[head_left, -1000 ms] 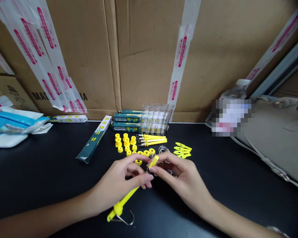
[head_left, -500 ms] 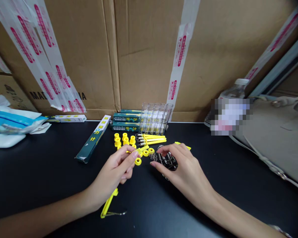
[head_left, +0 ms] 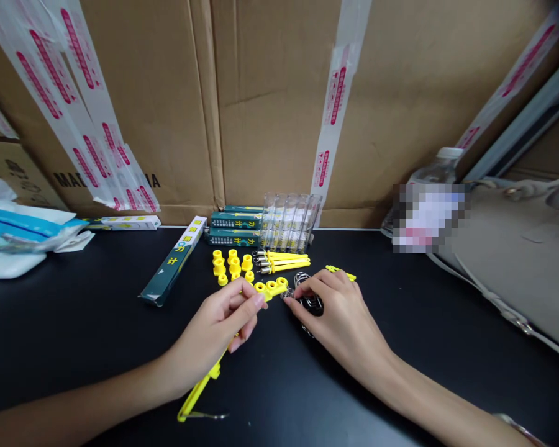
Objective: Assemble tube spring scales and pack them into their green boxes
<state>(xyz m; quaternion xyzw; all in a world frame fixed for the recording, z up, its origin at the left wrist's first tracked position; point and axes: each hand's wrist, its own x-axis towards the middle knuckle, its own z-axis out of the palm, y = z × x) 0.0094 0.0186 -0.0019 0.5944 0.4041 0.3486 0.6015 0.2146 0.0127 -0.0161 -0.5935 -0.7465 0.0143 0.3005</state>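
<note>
My left hand [head_left: 230,313] is closed on a yellow plastic piece [head_left: 274,292], pinched between thumb and forefinger. Below that hand, a long yellow part with a metal hook [head_left: 198,391] extends toward the front; whether it joins the pinched piece is hidden. My right hand [head_left: 335,304] has thumb and forefinger closing at small metal springs [head_left: 287,293]. Metal hooks [head_left: 313,303] lie partly under the right fingers. Yellow caps [head_left: 235,266] and rings [head_left: 271,285] sit behind the left hand. Several yellow rods with springs [head_left: 286,262] lie beyond the springs.
Clear tubes [head_left: 291,220] lean by green boxes [head_left: 235,238] at the back. Another green box [head_left: 172,264] lies left. A yellow strip [head_left: 341,272] is behind my right hand. Farther right are a bottle [head_left: 435,174] and bag [head_left: 526,248]; a blue-white package [head_left: 28,233] lies left.
My left hand has moved slightly right with the yellow piece, toward the springs. The right thumb and forefinger have drawn together at the springs. The hooked yellow part has shifted down and left.
</note>
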